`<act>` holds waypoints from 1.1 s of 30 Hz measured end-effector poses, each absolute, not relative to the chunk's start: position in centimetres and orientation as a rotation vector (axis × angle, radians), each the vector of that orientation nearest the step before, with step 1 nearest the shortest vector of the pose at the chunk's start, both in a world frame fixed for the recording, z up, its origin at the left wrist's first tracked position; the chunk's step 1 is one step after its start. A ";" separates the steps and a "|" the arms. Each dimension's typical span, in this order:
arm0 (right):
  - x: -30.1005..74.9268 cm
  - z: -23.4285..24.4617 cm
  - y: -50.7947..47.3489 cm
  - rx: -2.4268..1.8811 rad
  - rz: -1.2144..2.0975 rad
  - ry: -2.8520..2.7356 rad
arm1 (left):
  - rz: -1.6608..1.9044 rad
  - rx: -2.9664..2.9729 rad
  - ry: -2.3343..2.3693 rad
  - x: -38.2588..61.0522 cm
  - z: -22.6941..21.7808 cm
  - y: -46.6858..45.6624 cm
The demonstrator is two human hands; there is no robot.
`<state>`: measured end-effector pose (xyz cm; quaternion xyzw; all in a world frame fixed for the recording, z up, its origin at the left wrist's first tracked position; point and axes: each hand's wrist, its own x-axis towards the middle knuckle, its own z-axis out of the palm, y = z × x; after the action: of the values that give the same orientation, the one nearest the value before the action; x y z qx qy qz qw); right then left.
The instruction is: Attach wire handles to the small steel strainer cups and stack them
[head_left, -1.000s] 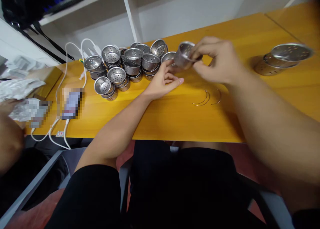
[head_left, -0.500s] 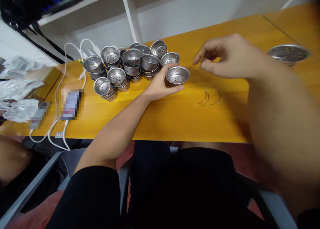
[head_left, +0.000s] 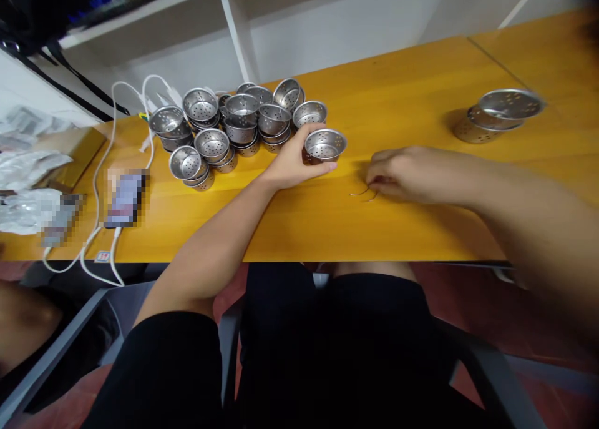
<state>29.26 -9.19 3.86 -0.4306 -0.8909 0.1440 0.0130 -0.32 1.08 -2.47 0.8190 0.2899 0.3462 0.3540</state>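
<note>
My left hand (head_left: 294,160) is wrapped round a perforated steel cup (head_left: 325,145), held mouth up in front of the stacked cups. Its fingers go behind the cup and the thumb lies along the near side. Right of it, my right hand (head_left: 397,174) is low over the table, fingertips pinched together at a thin curved wire (head_left: 359,193). A second wire end (head_left: 372,198) shows just below those fingertips; the rest of both wires is hidden by the hand. Many more perforated steel cups (head_left: 241,110) stand in stacks behind my left hand.
Two stacked perforated cups (head_left: 496,126) stand at the right of the yellow table (head_left: 299,229). On the left lie a phone (head_left: 125,199) with white cables (head_left: 99,185), another blurred device (head_left: 62,221) and plastic bags (head_left: 28,210). A person's knee (head_left: 23,323) shows at far left.
My right hand has come down and a little left onto the curved wires, its fingers closing there. My left hand still holds the cup. The view has shifted slightly to the right.
</note>
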 end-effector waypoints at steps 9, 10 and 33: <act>28.5 4.3 -7.1 -1.579 0.351 -2.789 | 0.877 2.096 0.754 -0.4 -2.6 1.1; 28.4 4.6 -6.8 -1.612 0.353 -2.822 | 0.878 2.097 0.745 -0.4 -2.6 1.1; 28.5 4.8 -5.7 -1.593 0.506 -2.900 | 0.909 2.006 0.830 -0.6 -3.3 2.3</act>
<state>28.48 -5.73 4.79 -0.4735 -0.8618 0.1503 -0.1024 -0.57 2.29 -3.30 0.7869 0.3258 0.3565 0.3840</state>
